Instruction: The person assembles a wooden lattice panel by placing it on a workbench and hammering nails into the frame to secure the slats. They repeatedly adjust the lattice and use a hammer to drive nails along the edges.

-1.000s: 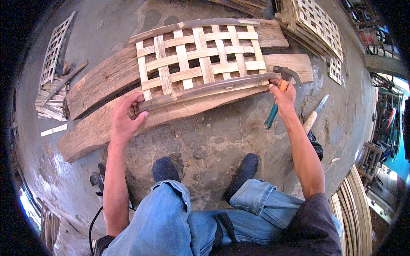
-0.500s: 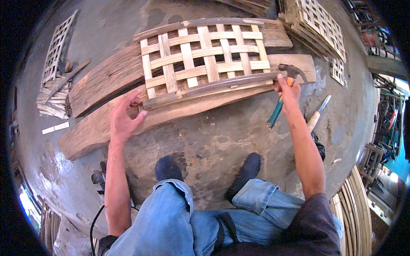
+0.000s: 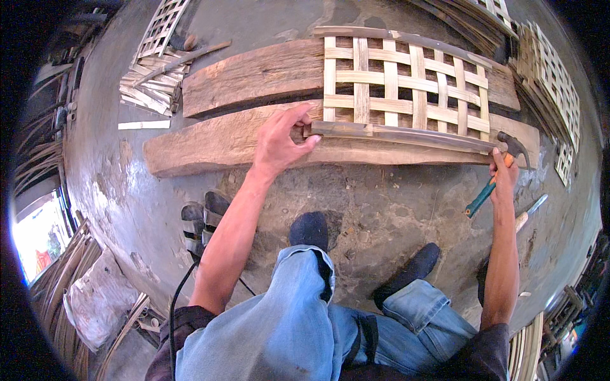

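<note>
The woven bamboo lattice panel [image 3: 406, 79] lies flat across two weathered wooden planks [image 3: 254, 73] on the concrete floor [image 3: 381, 209], its near edge capped by a dark edging strip [image 3: 406, 134] that runs from my left hand to my right. I read this as the nailing step: my left hand [image 3: 279, 143] presses down at the strip's left end, fingers spread and bent over it, thumb reaching toward the panel's corner, pinning rather than gripping. My right hand [image 3: 503, 174] is closed around the shaft of a claw hammer [image 3: 502, 166] with a teal-and-orange grip, its steel head poised at the strip's right end. I cannot make out a nail under the head. By my judgement the next move calls for a short, square blow while the left hand keeps the strip aligned with the panel's edge. A second tool with a pale wooden handle [image 3: 527, 214] lies on the floor just beyond the right wrist. Farther out, loose bamboo slats [image 3: 145, 95] are piled at the upper left, finished lattice panels [image 3: 559, 95] lean at the right, and a pair of sandals [image 3: 202, 225] sits beside my left forearm. I see no packages, labels or signs; only a crumpled pale sack [image 3: 95, 305] at lower left.
</note>
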The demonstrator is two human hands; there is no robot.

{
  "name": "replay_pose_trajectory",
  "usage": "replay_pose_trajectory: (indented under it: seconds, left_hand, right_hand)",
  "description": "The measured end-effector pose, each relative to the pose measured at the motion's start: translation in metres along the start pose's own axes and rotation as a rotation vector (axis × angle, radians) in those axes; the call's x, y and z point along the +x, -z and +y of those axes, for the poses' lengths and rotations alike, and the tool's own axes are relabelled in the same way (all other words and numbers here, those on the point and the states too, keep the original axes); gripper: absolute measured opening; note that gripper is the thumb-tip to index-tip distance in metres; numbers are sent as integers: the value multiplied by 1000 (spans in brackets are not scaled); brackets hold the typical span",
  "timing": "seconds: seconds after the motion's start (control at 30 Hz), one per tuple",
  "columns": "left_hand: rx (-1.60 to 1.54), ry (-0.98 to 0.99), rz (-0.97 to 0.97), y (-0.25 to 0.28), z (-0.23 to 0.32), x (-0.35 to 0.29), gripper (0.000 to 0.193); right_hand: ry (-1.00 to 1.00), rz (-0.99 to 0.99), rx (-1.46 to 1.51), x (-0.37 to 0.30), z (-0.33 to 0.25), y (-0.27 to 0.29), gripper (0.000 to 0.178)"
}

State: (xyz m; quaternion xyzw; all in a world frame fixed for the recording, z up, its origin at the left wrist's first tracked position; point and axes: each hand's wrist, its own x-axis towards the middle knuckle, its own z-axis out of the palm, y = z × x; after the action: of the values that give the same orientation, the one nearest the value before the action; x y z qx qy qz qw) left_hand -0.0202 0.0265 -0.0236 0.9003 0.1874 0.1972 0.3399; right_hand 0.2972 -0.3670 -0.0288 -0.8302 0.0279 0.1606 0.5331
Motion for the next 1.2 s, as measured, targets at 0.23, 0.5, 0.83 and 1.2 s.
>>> replay_pose_trajectory:
  seconds: [0.23,0.5,0.83,1.2]
  left_hand:
    - [-30,0,5,-4,2,1,67]
    - [-7,47,-68,11,0,-1,77]
    - [-146,100,-85,10,-4,0,73]
    - [-40,-25,-116,1,-7,4,60]
  right_hand:
    - [11,-70,59,10,3,12,22]
    - [14,-95,-42,18,6,20,23]
    - [35,-238,-27,17,1,22,19]
    - [115,-247,-259,23,-3,24,28]
